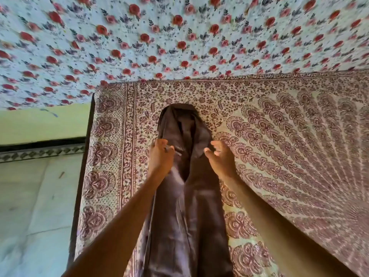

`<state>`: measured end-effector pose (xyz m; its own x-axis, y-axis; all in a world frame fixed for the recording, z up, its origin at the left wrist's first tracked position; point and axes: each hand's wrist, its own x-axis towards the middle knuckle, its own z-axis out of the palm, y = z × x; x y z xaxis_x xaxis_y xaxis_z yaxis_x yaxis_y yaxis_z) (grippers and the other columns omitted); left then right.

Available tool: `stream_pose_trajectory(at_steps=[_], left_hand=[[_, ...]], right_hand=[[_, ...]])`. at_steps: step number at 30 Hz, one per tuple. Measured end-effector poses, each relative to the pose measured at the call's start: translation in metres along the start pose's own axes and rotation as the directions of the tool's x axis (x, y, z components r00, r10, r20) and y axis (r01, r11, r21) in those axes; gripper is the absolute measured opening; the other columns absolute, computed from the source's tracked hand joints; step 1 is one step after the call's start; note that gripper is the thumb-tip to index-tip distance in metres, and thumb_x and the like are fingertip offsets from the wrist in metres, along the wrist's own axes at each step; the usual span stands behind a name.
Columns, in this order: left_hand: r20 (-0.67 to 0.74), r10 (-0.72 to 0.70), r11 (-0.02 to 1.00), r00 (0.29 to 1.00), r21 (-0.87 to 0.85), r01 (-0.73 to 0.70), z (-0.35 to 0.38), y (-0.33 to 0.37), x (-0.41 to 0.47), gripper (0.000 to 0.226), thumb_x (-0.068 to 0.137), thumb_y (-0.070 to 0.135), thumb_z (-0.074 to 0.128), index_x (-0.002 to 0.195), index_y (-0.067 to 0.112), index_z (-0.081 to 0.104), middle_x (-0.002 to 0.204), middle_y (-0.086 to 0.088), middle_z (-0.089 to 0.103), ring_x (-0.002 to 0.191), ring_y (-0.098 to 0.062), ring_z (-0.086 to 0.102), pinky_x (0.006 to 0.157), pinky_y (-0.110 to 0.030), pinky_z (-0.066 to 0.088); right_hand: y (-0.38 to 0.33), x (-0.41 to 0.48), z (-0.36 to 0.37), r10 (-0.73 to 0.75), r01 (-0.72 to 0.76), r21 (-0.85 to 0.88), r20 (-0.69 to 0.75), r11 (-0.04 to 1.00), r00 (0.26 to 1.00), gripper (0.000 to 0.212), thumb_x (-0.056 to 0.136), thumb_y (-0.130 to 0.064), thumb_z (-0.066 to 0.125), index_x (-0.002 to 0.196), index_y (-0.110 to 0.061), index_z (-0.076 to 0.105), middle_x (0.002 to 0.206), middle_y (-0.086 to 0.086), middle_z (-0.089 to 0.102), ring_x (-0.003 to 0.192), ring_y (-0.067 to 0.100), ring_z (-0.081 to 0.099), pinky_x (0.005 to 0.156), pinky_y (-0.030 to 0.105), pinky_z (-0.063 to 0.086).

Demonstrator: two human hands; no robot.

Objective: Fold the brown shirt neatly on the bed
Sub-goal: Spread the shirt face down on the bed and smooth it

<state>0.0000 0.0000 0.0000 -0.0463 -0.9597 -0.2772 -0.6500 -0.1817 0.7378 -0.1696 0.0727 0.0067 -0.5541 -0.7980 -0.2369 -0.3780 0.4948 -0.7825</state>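
The shirt [187,226] lies on the bed [289,136] as a long narrow band, running from 6 o'clock up to the middle of the view. Its sides look already turned in, and its far end is bunched into a rounded hump. That narrow lie suits a fold along its length, and the bunched end looks like the part that needs squaring first. The left hand [162,156] is clamped on the shirt's edge at about 9 o'clock of the hump, fingers curled over the cloth, seemingly to pin or lift that side. The right hand [220,158] sits at 3 o'clock of it, fingers spread apart and thumb out. It hovers just beside the opposite edge, and I cannot tell whether it touches. Both forearms reach out straight from 6 o'clock, flanking the shirt, wrists level with each other. Beyond the bed, at 12 o'clock, a rose-print sheet [179,37] spreads. A pale floor [36,206] shows at 8 o'clock, with a green wall [44,126] above it.
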Motion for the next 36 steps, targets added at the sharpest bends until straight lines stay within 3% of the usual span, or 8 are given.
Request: stream_pose_trajectory(at_steps=[7, 9, 12, 17, 21, 25, 30, 36], left_hand=[[0.1, -0.191, 0.981, 0.976, 0.046, 0.187, 0.028, -0.025, 0.073, 0.062, 0.083, 0.041, 0.068, 0.127, 0.003, 0.048, 0.123, -0.023, 0.059, 0.117, -0.04, 0.055, 0.1, -0.045, 0.045], [0.114, -0.201, 0.979, 0.973, -0.023, 0.205, 0.03, -0.026, 0.081, 0.052, 0.08, 0.038, 0.071, 0.116, 0.004, 0.058, 0.113, -0.021, 0.066, 0.109, -0.036, 0.062, 0.094, -0.043, 0.05], [0.078, -0.157, 0.987, 0.985, -0.025, 0.16, 0.026, -0.018, 0.074, 0.035, 0.084, 0.028, 0.071, 0.109, 0.005, 0.064, 0.107, -0.017, 0.07, 0.103, -0.032, 0.064, 0.087, -0.035, 0.05], [-0.145, -0.008, 0.997, 0.989, 0.078, 0.02, -0.002, 0.007, 0.031, 0.024, 0.088, 0.027, 0.065, 0.103, 0.008, 0.066, 0.095, -0.014, 0.071, 0.087, -0.032, 0.065, 0.07, -0.033, 0.046], [-0.268, 0.109, 0.986, 0.957, 0.151, -0.07, -0.04, 0.033, -0.019, 0.019, 0.093, 0.029, 0.059, 0.102, 0.014, 0.068, 0.086, -0.009, 0.07, 0.068, -0.023, 0.059, 0.058, -0.029, 0.046], [-0.335, 0.121, 0.991, 0.934, -0.012, -0.132, -0.08, 0.072, -0.083, 0.015, 0.093, 0.014, 0.059, 0.102, 0.005, 0.068, 0.091, -0.011, 0.066, 0.076, -0.022, 0.055, 0.064, -0.027, 0.035], [-0.191, 0.004, 0.961, 0.982, -0.271, -0.057, -0.106, 0.133, -0.203, 0.023, 0.097, 0.022, 0.053, 0.114, 0.013, 0.065, 0.087, -0.007, 0.067, 0.074, -0.02, 0.061, 0.063, -0.028, 0.045], [-0.155, 0.112, 0.965, 0.982, -0.217, -0.144, -0.131, 0.194, -0.349, 0.025, 0.09, 0.035, 0.065, 0.091, 0.011, 0.073, 0.067, 0.001, 0.063, 0.06, -0.02, 0.057, 0.049, -0.022, 0.035]], right_hand=[[0.005, 0.076, 0.035, 0.223, -0.217, -0.063, 0.114, 0.974, 0.968, 0.068, 0.095, -0.032, 0.058, 0.15, -0.006, 0.026, 0.151, 0.013, 0.038, 0.138, 0.03, 0.037, 0.107, 0.034, 0.033], [0.008, 0.083, 0.038, 0.257, -0.253, -0.066, 0.059, 0.965, 0.965, 0.054, 0.093, -0.027, 0.061, 0.139, -0.005, 0.045, 0.137, 0.014, 0.054, 0.127, 0.032, 0.05, 0.095, 0.033, 0.041], [0.009, 0.08, 0.037, 0.225, -0.224, -0.036, 0.014, 0.974, 0.974, 0.013, 0.086, -0.021, 0.068, 0.084, -0.008, 0.07, 0.079, 0.009, 0.066, 0.081, 0.026, 0.065, 0.067, 0.032, 0.043], [-0.008, 0.043, 0.009, 0.143, -0.141, 0.036, -0.079, 0.989, 0.986, 0.018, 0.093, -0.027, 0.062, 0.091, -0.009, 0.059, 0.075, -0.002, 0.057, 0.068, 0.015, 0.053, 0.052, 0.016, 0.036], [-0.025, -0.003, -0.04, 0.036, -0.04, -0.033, -0.118, 0.999, 0.992, 0.025, 0.096, -0.026, 0.057, 0.105, -0.004, 0.053, 0.086, 0.004, 0.058, 0.077, 0.022, 0.056, 0.062, 0.031, 0.043], [-0.053, -0.066, -0.117, -0.035, 0.032, -0.019, -0.205, 0.999, 0.978, 0.021, 0.096, -0.026, 0.057, 0.105, -0.006, 0.059, 0.085, 0.0, 0.061, 0.073, 0.016, 0.055, 0.055, 0.015, 0.038], [-0.068, -0.162, -0.215, -0.04, 0.062, 0.121, -0.173, 0.991, 0.984, 0.068, 0.084, -0.066, 0.038, 0.106, -0.008, 0.068, 0.078, 0.008, 0.069, 0.066, 0.017, 0.059, 0.057, 0.028, 0.043], [-0.057, -0.288, -0.341, -0.097, 0.122, 0.13, -0.186, 0.984, 0.978, 0.031, 0.087, -0.033, 0.064, 0.096, -0.004, 0.072, 0.077, 0.019, 0.07, 0.068, 0.036, 0.061, 0.058, 0.027, 0.038]])
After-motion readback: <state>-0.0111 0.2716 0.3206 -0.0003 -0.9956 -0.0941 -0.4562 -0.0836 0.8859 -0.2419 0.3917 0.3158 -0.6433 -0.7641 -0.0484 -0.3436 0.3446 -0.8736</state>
